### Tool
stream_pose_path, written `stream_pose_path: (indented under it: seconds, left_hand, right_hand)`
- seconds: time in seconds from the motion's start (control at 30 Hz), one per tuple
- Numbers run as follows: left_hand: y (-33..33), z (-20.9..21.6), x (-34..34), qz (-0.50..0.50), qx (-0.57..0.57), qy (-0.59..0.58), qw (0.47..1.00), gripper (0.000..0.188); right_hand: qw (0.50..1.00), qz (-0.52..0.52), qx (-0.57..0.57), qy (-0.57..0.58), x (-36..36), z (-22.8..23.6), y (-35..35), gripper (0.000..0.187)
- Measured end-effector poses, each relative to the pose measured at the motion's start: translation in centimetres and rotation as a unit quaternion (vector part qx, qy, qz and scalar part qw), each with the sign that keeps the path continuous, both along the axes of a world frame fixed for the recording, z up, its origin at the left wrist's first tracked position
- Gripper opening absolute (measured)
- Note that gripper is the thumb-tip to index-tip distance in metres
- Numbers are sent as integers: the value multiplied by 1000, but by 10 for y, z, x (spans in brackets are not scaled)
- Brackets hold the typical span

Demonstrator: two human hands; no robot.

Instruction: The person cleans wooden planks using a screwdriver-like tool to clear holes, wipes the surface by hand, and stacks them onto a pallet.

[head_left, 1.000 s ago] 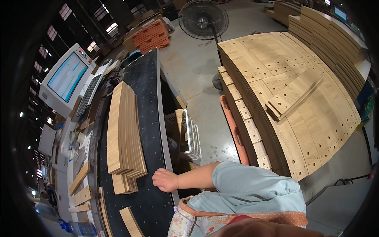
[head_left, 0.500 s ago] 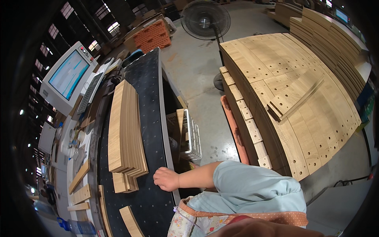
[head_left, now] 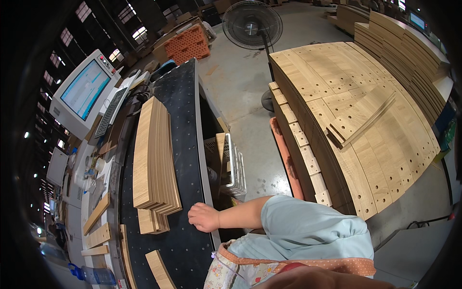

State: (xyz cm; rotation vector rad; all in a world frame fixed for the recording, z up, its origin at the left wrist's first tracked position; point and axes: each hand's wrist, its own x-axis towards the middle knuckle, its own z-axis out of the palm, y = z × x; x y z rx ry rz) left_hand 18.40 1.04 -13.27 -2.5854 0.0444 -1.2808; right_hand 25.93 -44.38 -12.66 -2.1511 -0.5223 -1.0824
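My right hand [head_left: 204, 217] rests at the near side of a black, dotted table top [head_left: 185, 159], by its grey metal edge. Its fingers are curled in loosely, and nothing shows in them. Just left of the hand, without contact, lies a stack of light wooden boards [head_left: 153, 159], layered in long curved-looking strips. Beneath its near end, shorter wooden pieces [head_left: 153, 221] stick out. A single wooden strip [head_left: 160, 269] lies closer to me on the table. My left hand is out of view.
A monitor [head_left: 85, 91] and keyboard [head_left: 110, 111] stand along the left. A white crate [head_left: 235, 166] sits beside the table. To the right rises a large pile of drilled wooden panels [head_left: 356, 111]. A black fan [head_left: 251, 25] stands at the back, and a water bottle [head_left: 98, 275] lies lower left.
The whole view has shifted very slightly. My right hand stays in the same place on the table, and the boards have not moved.
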Motion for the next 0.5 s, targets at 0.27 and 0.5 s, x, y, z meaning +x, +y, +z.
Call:
stream_pose_path:
  seconds: [0.27, 0.5]
  left_hand:
    - [-30, 38, -10, 27, -53, 136, 989, 50]
    - [-40, 49, -15, 68, -90, 196, 974, 52]
  right_hand:
    - [999, -8, 6, -31, 1, 1, -3, 9]
    - [999, 3, 12, -32, 0, 2, -2, 10]
